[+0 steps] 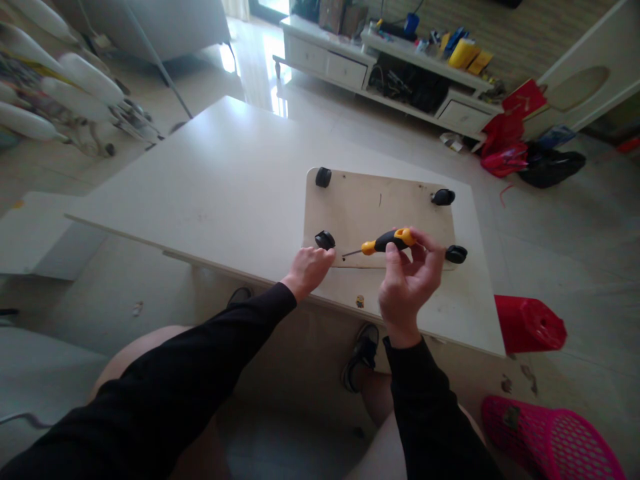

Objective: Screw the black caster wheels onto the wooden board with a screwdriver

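Observation:
A wooden board (380, 200) lies on the white table, with black caster wheels at its corners. My right hand (413, 280) grips a yellow and black screwdriver (387, 241), its shaft pointing left. The screwdriver's tip is close to a small dark hole near the board's front edge; whether it touches cannot be made out. At the front left corner, my left hand (313, 268) has its fingers curled closed right beside a caster wheel (325, 240). What those fingers pinch, if anything, is hidden. Another caster wheel (456, 254) sits just right of my right hand.
The white table (225, 180) extends to the left. A red stool-like object (535, 323) stands by its right end, above a pink mesh basket (575, 440) on the floor. Beyond the table is a white TV cabinet (345, 70); bags (550, 165) lie at far right.

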The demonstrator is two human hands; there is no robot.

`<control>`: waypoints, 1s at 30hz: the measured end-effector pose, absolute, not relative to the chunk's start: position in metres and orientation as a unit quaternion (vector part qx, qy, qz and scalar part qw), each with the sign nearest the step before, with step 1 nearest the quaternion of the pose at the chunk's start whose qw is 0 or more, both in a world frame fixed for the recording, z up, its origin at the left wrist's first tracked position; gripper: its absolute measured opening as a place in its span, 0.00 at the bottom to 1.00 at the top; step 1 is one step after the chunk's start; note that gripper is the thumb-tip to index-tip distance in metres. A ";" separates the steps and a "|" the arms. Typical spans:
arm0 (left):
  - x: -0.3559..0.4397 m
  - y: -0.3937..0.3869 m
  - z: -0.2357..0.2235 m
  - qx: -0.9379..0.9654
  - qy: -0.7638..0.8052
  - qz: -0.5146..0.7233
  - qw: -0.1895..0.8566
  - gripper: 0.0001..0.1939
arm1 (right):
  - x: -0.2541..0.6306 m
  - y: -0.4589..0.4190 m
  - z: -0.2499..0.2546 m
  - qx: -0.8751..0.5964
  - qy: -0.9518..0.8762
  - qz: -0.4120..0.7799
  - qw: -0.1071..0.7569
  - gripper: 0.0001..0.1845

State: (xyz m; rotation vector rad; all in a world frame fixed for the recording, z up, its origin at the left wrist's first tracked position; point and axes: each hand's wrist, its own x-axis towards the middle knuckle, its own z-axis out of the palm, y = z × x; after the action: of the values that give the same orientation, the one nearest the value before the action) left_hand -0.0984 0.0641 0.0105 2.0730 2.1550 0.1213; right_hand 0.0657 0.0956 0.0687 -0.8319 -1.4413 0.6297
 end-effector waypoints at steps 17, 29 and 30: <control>-0.099 0.063 0.012 0.689 0.719 0.051 0.069 0.18 | 0.065 0.095 0.069 -0.379 -0.634 0.271 0.617 0.16; -0.160 0.053 0.051 0.507 0.775 0.366 0.091 0.14 | 0.063 0.098 0.067 -0.371 -0.634 0.271 0.622 0.16; -0.177 0.054 0.052 0.464 0.781 0.403 0.110 0.15 | 0.063 0.098 0.066 -0.368 -0.635 0.272 0.623 0.17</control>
State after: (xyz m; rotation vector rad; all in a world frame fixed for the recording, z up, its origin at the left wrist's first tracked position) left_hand -0.1773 0.0541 0.0524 1.3650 2.2955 1.1847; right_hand 0.0628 0.0984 0.0660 -0.8458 -1.4573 0.6245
